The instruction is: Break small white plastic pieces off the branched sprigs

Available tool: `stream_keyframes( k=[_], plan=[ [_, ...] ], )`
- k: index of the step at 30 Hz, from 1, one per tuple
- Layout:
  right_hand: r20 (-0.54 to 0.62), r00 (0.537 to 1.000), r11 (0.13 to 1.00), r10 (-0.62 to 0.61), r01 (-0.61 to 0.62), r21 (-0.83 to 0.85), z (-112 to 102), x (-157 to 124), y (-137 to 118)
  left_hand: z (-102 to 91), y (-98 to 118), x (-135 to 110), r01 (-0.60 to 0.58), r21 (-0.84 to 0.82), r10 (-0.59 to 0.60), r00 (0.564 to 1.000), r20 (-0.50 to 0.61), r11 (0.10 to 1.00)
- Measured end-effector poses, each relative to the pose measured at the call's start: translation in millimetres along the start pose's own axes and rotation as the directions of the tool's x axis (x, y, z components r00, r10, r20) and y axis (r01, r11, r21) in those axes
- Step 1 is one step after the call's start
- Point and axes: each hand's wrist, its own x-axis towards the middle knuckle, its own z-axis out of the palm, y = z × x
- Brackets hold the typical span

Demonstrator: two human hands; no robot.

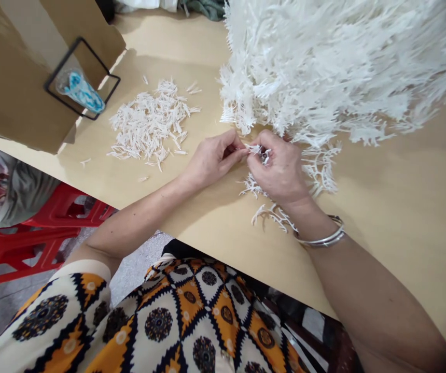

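Observation:
My left hand [217, 155] and my right hand [277, 166] meet above the table, fingertips nearly touching. Between them is a small white branched plastic piece [253, 148]. My left thumb and forefinger are pinched at its left end, while the curled fingers of my right hand grip the rest, partly hidden. White branched strips [273, 216] lie under and in front of my right wrist, and more branched pieces [320, 166] lie just right of that hand. Beyond my hands rises a large heap of white branched plastic [324, 67]. Short white sprigs form a smaller pile [149, 122] to the left.
A cardboard box [24, 57] stands at the far left of the table [402, 223]. Beside it, a black wire frame [114, 77] surrounds a clear cup with blue and white contents [83, 92]. Red plastic stools [61, 207] and part of a seated person [24, 186] are below left.

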Motion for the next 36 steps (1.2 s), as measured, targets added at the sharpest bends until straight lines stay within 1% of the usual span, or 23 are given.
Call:
stream_keyframes(
  k=[3, 4, 5, 6, 7, 8, 9, 10, 12, 13, 14, 15, 16, 18, 19, 20, 22, 26, 29, 31, 33, 35, 36],
  plan=[
    [-0.132, 0.987, 0.994, 0.09, -0.097, -0.048, -6, 10, 11, 3.1, 12, -4, 0.009, -0.14, 0.015, 0.986, 0.166, 0.99],
    [-0.154, 0.983, 0.995, 0.096, -0.1, -0.019, -8, 12, 16, 3.9, 13, -4, 0.003, -0.159, 0.026, 0.983, 0.18, 0.987],
    [-0.154, 0.983, 0.995, 0.095, -0.092, 0.027, -9, 13, 20, 4.1, 13, -4, -0.007, -0.152, 0.03, 0.988, 0.151, 0.988],
    [-0.148, 0.984, 0.993, 0.097, -0.086, 0.078, -10, 13, 24, 3.3, 10, -2, -0.012, -0.12, 0.022, 0.996, 0.086, 0.993],
    [-0.136, 0.986, 0.988, 0.099, -0.081, 0.129, -10, 12, 26, 1.4, 4, 1, -0.004, -0.068, 0.004, 1.0, -0.008, 0.998],
    [-0.122, 0.987, 0.981, 0.106, -0.084, 0.172, -10, 10, 26, -1.7, -4, 3, 0.017, -0.006, -0.018, 0.993, -0.118, 1.0],
    [-0.105, 0.987, 0.974, 0.119, -0.095, 0.207, -10, 9, 26, -5.8, -13, 6, 0.05, 0.053, -0.036, 0.971, -0.236, 0.997],
    [-0.087, 0.987, 0.965, 0.134, -0.11, 0.237, -10, 7, 25, -10.6, -22, 8, 0.081, 0.106, -0.038, 0.934, -0.356, 0.991],
    [-0.051, 0.985, 0.948, 0.167, -0.147, 0.282, -10, 4, 20, -20.2, -37, 10, 0.088, 0.215, 0.046, 0.834, -0.549, 0.973],
    [-0.028, 0.983, 0.94, 0.182, -0.165, 0.3, -11, 3, 18, -23.9, -41, 10, 0.071, 0.269, 0.109, 0.795, -0.597, 0.961],
    [-0.01, 0.981, 0.932, 0.193, -0.181, 0.314, -12, 3, 15, -26.0, -42, 9, 0.049, 0.318, 0.163, 0.779, -0.605, 0.947],
    [0.004, 0.98, 0.927, 0.2, -0.191, 0.323, -13, 2, 13, -26.4, -41, 8, 0.029, 0.357, 0.195, 0.796, -0.573, 0.934],
    [0.014, 0.98, 0.925, 0.2, -0.194, 0.328, -14, 2, 12, -24.9, -36, 6, 0.018, 0.382, 0.194, 0.84, -0.508, 0.924],
    [0.027, 0.983, 0.925, 0.179, -0.178, 0.337, -14, 1, 9, -17.5, -21, 2, 0.024, 0.397, 0.11, 0.944, -0.31, 0.917],
    [0.03, 0.987, 0.926, 0.157, -0.158, 0.343, -14, 1, 8, -12.7, -13, 1, 0.028, 0.405, 0.062, 0.976, -0.207, 0.914],
    [0.037, 0.991, 0.927, 0.128, -0.133, 0.35, -13, 1, 7, -7.8, -6, 0, 0.028, 0.417, 0.026, 0.992, -0.125, 0.909],
    [0.06, 0.996, 0.929, 0.063, -0.08, 0.362, -12, 0, 5, -0.4, 3, 0, 0.031, 0.452, -0.014, 0.999, -0.041, 0.891],
    [0.043, 0.999, 0.94, -0.004, -0.011, 0.341, -8, -2, 0, 2.0, -2, 2, 0.033, 0.51, -0.033, 0.999, -0.009, 0.86],
    [0.005, 0.999, 0.966, 0.032, -0.032, 0.255, -3, -1, 0, 0.9, -5, 2, -0.06, 0.408, 0.046, 0.998, 0.044, 0.911],
    [-0.05, 0.995, 0.981, 0.088, -0.078, 0.179, -1, 2, 3, 2.8, 0, 1, -0.161, 0.327, 0.14, 0.986, 0.087, 0.931],
    [-0.079, 0.99, 0.983, 0.119, -0.107, 0.146, -1, 4, 6, 6.0, 8, -1, -0.235, 0.291, 0.205, 0.97, 0.131, 0.927],
    [-0.055, 0.991, 0.978, 0.122, -0.111, 0.174, -4, 6, 8, 7.2, 13, -1, -0.233, 0.292, 0.208, 0.971, 0.115, 0.928],
    [-0.028, 0.993, 0.973, 0.115, -0.107, 0.205, -6, 5, 9, 5.9, 12, 0, -0.195, 0.298, 0.185, 0.981, 0.061, 0.935]
  ],
)
